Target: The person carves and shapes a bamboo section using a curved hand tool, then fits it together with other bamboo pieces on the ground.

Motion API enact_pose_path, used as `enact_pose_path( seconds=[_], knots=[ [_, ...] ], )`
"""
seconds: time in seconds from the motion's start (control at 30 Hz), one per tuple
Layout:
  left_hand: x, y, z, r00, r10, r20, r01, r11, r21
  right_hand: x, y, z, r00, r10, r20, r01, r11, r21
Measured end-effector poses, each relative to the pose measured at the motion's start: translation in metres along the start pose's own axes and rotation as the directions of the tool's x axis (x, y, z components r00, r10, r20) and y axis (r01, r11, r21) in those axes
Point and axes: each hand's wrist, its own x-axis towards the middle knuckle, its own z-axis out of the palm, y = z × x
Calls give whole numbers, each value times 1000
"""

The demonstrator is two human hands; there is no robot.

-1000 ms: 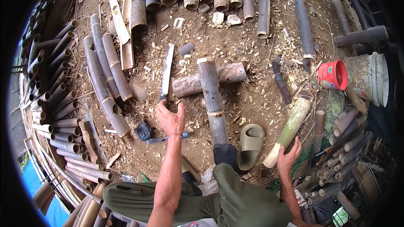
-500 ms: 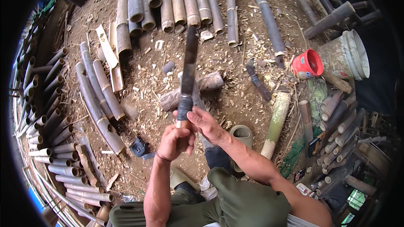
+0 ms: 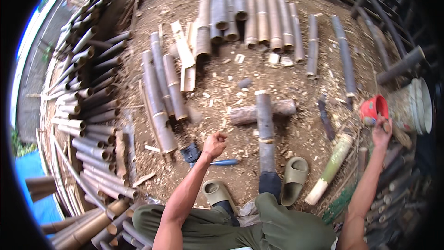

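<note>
My left hand (image 3: 215, 145) is held with curled fingers above the ground, and nothing shows in it. A blue-handled tool (image 3: 225, 162) and a dark blue object (image 3: 190, 152) lie below it. My right hand (image 3: 382, 129) reaches far right to the rim of a small red bucket (image 3: 373, 105), its fingers bent. A small brown rounded end (image 3: 368, 121) shows beside those fingers; I cannot tell what it belongs to. No long knife is visible. Between my feet a grey bamboo piece (image 3: 265, 125) rests across a short log (image 3: 243, 115).
Bamboo lengths (image 3: 276, 28) lie in a row at the back, others (image 3: 157, 106) at left. Stacked bamboo (image 3: 99, 141) lines the left side. A dirty white bucket (image 3: 413, 106) stands beside the red one. A green bamboo piece (image 3: 330, 167) lies right of my sandal (image 3: 294, 179).
Both hands were on a long knife's handle before me. Now they are far apart, the right out at the red bucket, and the knife is out of sight. The view has swung left.
</note>
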Motion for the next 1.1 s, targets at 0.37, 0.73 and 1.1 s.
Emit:
enact_pose_path(
  seconds=[0.37,0.73,1.1],
  knots=[
    [48,-75,-94,705,-141,-695,228,973,34,-144,272,104,965,-201,-166,18,684,-729],
    [73,-101,-102,769,-339,-541,-53,811,-583,-171,379,26,973,-68,221,202,-212,-956],
    [58,-70,-90,939,-222,-264,-198,280,-939,-175,380,30,960,-50,274,250,-282,-926]
  ],
)
